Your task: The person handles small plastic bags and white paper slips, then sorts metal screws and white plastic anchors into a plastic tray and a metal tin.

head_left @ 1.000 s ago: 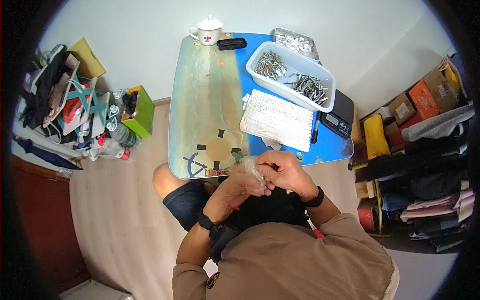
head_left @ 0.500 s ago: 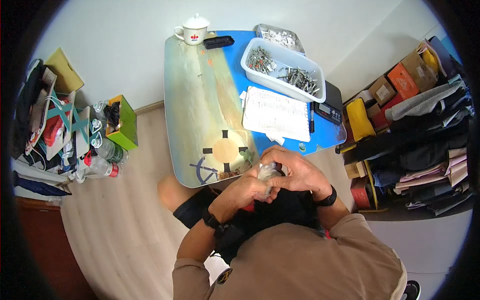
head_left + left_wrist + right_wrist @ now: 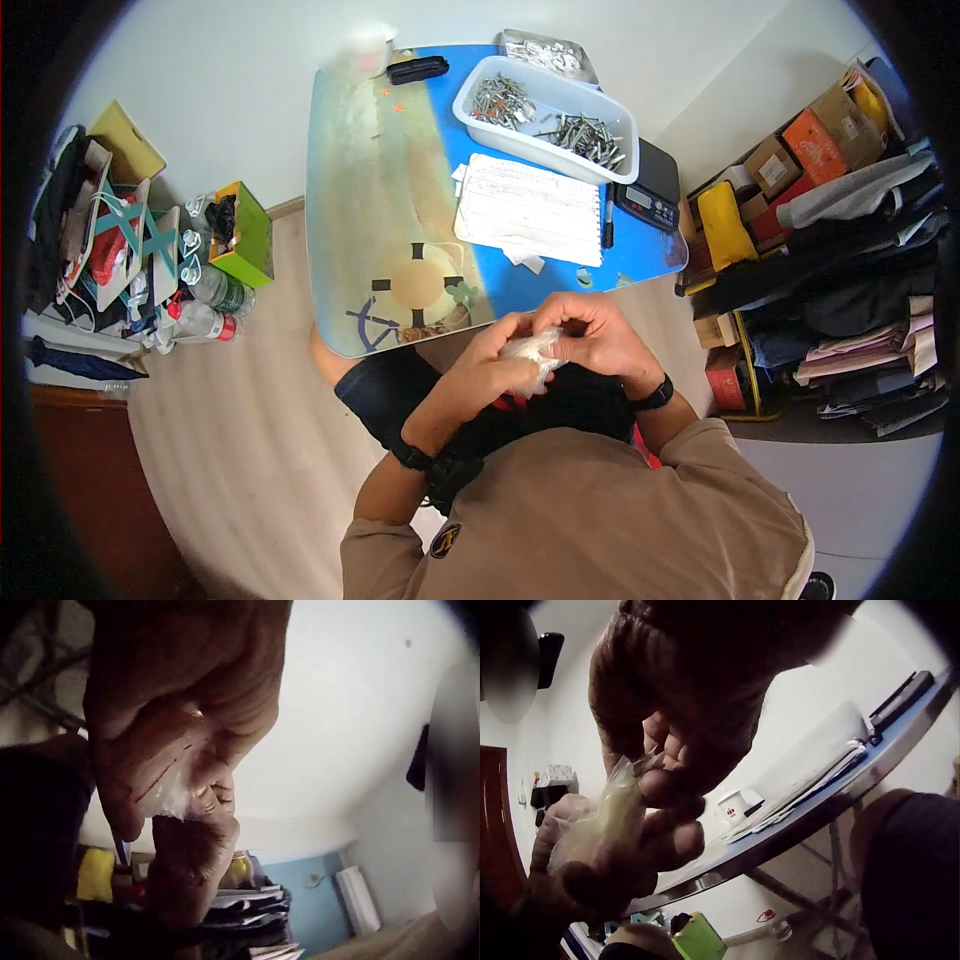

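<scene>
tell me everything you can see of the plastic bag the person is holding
The plastic bag is clear, thin-looking and crinkled, with pale contents too blurred to name. A thin red line seems to run along it in the left wrist view. It is bunched between the left grip and right grip, which partly cover it, on the person's side of the table.

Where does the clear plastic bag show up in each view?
Head: bag, just right of centre, slightly low.
Left wrist: bag, left of centre.
Right wrist: bag, left of centre, slightly low.
Shared landmark: the right hand, right of the bag in head, below it in left wrist, above it in right wrist.
</scene>
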Tool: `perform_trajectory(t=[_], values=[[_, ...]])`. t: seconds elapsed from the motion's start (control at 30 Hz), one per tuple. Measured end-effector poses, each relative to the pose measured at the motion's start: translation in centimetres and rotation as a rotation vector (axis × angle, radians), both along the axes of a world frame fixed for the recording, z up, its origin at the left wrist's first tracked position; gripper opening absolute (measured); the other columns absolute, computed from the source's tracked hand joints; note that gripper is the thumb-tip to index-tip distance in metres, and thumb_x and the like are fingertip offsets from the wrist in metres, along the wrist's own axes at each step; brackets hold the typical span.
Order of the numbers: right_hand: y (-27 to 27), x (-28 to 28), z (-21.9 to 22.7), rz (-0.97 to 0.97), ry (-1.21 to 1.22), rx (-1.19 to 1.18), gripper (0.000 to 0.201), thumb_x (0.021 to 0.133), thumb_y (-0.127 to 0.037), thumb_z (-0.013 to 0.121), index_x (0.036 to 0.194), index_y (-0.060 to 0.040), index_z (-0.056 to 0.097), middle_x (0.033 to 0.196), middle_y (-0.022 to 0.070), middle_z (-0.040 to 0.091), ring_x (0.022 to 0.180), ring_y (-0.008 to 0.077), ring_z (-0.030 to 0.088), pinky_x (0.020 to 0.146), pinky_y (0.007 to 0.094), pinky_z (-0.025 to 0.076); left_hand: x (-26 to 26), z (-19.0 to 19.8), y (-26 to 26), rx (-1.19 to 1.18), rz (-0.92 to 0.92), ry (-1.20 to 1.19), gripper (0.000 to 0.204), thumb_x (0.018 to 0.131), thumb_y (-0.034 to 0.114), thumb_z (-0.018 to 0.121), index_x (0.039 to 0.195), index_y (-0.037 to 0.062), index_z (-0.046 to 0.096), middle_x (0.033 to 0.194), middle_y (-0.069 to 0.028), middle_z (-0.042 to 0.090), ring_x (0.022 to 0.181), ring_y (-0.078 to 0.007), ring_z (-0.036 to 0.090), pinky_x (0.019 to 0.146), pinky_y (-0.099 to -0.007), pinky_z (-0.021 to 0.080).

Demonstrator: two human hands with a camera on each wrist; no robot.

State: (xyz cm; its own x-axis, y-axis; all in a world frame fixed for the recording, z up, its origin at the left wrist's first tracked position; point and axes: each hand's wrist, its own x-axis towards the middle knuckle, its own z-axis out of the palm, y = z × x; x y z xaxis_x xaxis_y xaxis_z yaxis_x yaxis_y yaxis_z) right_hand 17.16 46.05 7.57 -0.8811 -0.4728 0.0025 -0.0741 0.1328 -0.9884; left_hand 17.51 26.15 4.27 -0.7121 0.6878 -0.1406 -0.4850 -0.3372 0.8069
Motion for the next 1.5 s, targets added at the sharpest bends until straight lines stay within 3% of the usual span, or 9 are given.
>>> perform_trajectory(t=[0.1,0.37,0.7,0.93,1.03,1.17,1.23,1.37,1.5], values=[[2.0,0.6,-1.0,-0.152,-0.046,-0.143,0.018,0.082,0.008,0.068,0.095,-0.002,0.063,0.086,0.0,0.063,0.08,0.0066,0.058,0.069,0.0226,0.046,0.3,-0.4,0.6,-0.289,0.119,0.344,0.031,0.089,0.011,0.059,0.117,-0.0015,0.053,0.093,-0.0055,0.062,0.08,-0.0108,0.059,0.071,-0.028,0.053],[5.4,1.6,-4.2,-0.302,-0.201,-0.426,0.019,0.089,0.001,0.064,0.108,0.0007,0.064,0.093,0.0019,0.064,0.084,0.007,0.059,0.072,0.023,0.048,2.0,-1.4,5.7,-0.493,0.335,0.437,0.009,0.1,0.013,0.049,0.101,0.0046,0.05,0.089,0.0011,0.049,0.079,-0.004,0.049,0.058,-0.0218,0.046],[8.6,2.3,-10.0,-0.006,-0.358,-0.685,0.026,0.08,-0.013,0.072,0.1,0.0019,0.066,0.086,0.0028,0.066,0.077,0.0092,0.061,0.067,0.0243,0.051,3.7,1.8,9.1,-0.438,0.266,0.024,0.019,0.096,0.026,0.062,0.096,0.0077,0.057,0.075,-0.0006,0.061,0.056,-0.0049,0.053,0.046,-0.0173,0.039],[10.6,0.5,-9.9,0.117,-0.438,-0.595,0.048,0.071,-0.021,0.077,0.113,-0.0009,0.064,0.102,0.0073,0.067,0.088,0.0137,0.062,0.078,0.0273,0.049,3.6,2.5,9.8,-0.714,0.319,0.265,0.007,0.099,0.012,0.055,0.098,0.0054,0.058,0.075,-0.0004,0.058,0.059,-0.0065,0.053,0.051,-0.0225,0.043],[12.0,-0.2,-10.2,0.137,-0.182,-0.613,0.08,0.069,-0.024,0.084,0.139,-0.005,0.049,0.122,0.0097,0.061,0.108,0.0187,0.058,0.09,0.0331,0.048,3.5,1.7,9.3,-0.838,0.342,0.567,0.012,0.1,0.016,0.054,0.097,0.0053,0.059,0.078,-0.0037,0.061,0.06,-0.0098,0.055,0.052,-0.0238,0.044],[12.6,-0.2,-7.0,0.058,0.139,-0.313,0.081,0.066,-0.024,0.086,0.136,-0.0044,0.052,0.127,0.0128,0.06,0.11,0.0239,0.058,0.094,0.0373,0.046,3.7,3.1,9.5,-1.004,0.324,0.848,0.009,0.095,0.01,0.058,0.097,0.0016,0.058,0.083,-0.0096,0.06,0.064,-0.0184,0.06,0.055,-0.0296,0.047],[12.0,0.0,-5.6,0.071,0.455,-0.153,0.075,0.065,-0.024,0.086,0.13,-0.0039,0.056,0.125,0.0166,0.059,0.111,0.0307,0.058,0.098,0.0414,0.044,3.7,3.1,9.3,-1.067,0.22,1.321,0.015,0.082,0.005,0.065,0.095,0.0008,0.058,0.088,-0.0118,0.06,0.069,-0.0235,0.062,0.058,-0.0328,0.051],[11.4,0.8,-3.2,-0.029,0.816,0.028,0.058,0.066,-0.021,0.082,0.117,-0.0039,0.061,0.121,0.016,0.058,0.112,0.0355,0.057,0.097,0.0453,0.045,4.4,4.1,9.7,-1.137,0.208,1.786,0.029,0.069,0.014,0.069,0.096,0.0047,0.062,0.091,-0.0091,0.06,0.077,-0.0189,0.062,0.062,-0.0302,0.053],[13.2,1.3,-4.4,-0.058,0.934,-0.035,0.057,0.067,-0.022,0.082,0.117,-0.0049,0.061,0.122,0.0168,0.057,0.112,0.0357,0.057,0.095,0.0459,0.047,4.3,4.6,9.8,-1.115,0.186,1.842,0.03,0.067,0.013,0.07,0.094,0.0041,0.062,0.093,-0.0098,0.061,0.075,-0.0192,0.062,0.063,-0.0317,0.054]])
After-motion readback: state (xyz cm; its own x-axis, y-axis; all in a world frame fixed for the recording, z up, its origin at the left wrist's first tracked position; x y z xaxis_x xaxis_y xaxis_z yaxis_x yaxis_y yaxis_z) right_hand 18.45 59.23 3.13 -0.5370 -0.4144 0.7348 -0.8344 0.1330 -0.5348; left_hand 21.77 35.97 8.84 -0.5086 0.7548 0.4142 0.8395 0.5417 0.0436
